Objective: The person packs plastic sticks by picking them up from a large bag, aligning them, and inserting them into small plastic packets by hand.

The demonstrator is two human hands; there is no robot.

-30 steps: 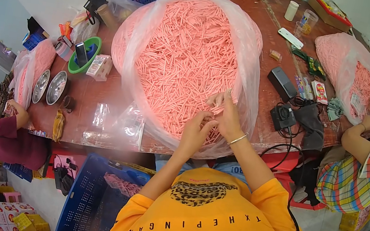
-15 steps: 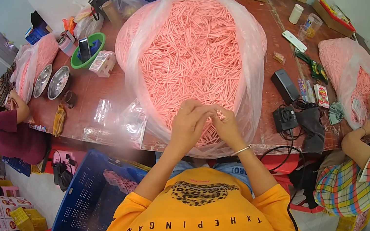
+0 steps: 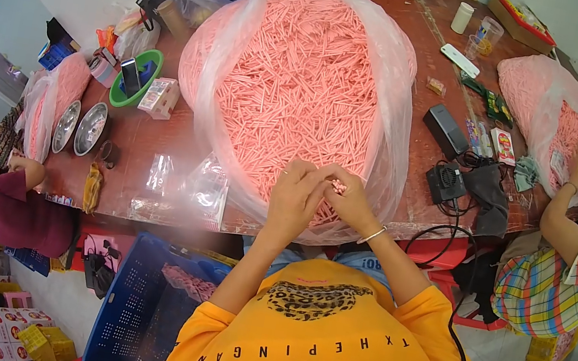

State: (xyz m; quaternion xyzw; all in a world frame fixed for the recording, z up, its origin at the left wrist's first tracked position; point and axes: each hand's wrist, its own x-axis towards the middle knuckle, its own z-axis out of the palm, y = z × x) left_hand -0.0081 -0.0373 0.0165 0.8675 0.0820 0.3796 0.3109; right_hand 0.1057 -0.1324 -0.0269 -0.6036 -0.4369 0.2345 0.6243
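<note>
A large clear plastic bag (image 3: 396,145) lies wide open before me, heaped with thin pink sticks (image 3: 299,82). Over its near edge my two hands meet. My right hand (image 3: 351,202) is closed around a small bundle of pink sticks, whose ends show between the fingers. My left hand (image 3: 292,198) has its fingers bent and pressed together against the right hand's fingertips. What lies between the left fingertips is hidden.
A blue crate (image 3: 120,305) stands by my left side, a pink bundle inside. Metal bowls (image 3: 90,130) and a green basin (image 3: 122,98) sit at left. Black adapters (image 3: 445,185) with cables lie right. Other people work at pink-stick bags on both sides.
My hands stay together at the bag's near edge, the right fingers curled slightly more around the sticks. At right, the co-worker's hand has shifted up onto their bag.
</note>
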